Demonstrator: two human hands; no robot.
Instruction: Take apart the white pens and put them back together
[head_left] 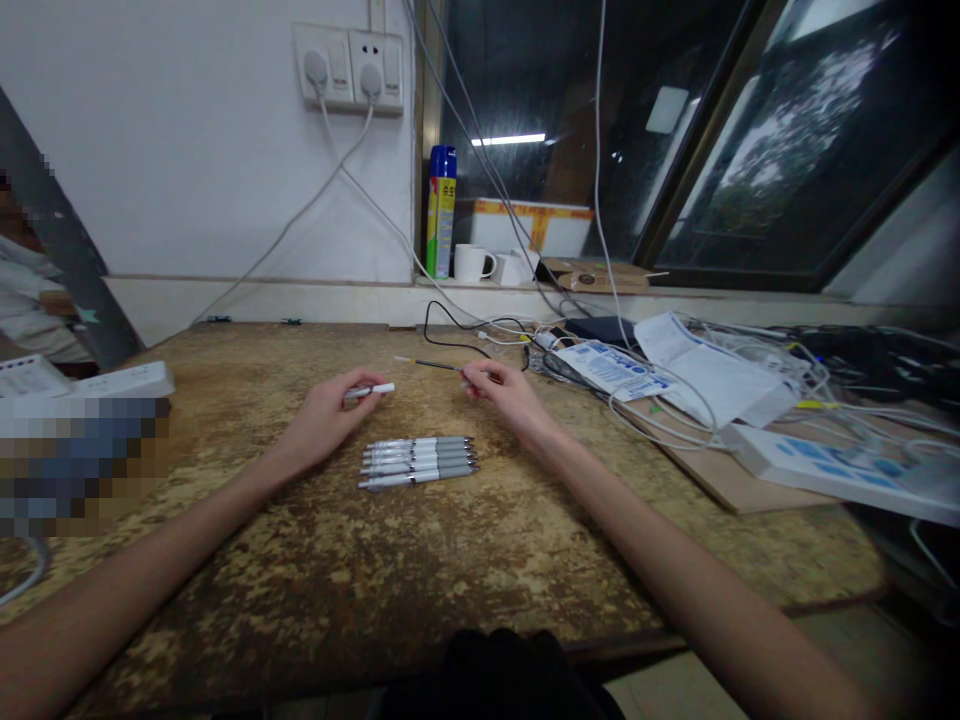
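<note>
My left hand [339, 405] is closed around a white pen barrel [384, 388], whose end sticks out past the thumb and points right. Opposite it, my right hand [499, 390] pinches a thin dark pen refill [439, 365] near one end. The refill points left, its far end pale and apart from the barrel. Below and between the hands lies a row of several white and grey pens [416, 461], side by side, grey ends to the right. Part of the barrel is hidden inside my left hand.
The worn wooden table [420, 570] carries papers [712, 370], tangled cables and a white power strip [840, 470] on the right. A blurred-out area [82, 450] covers the left side. On the ledge stand a spray can [442, 215] and a white mug [472, 262].
</note>
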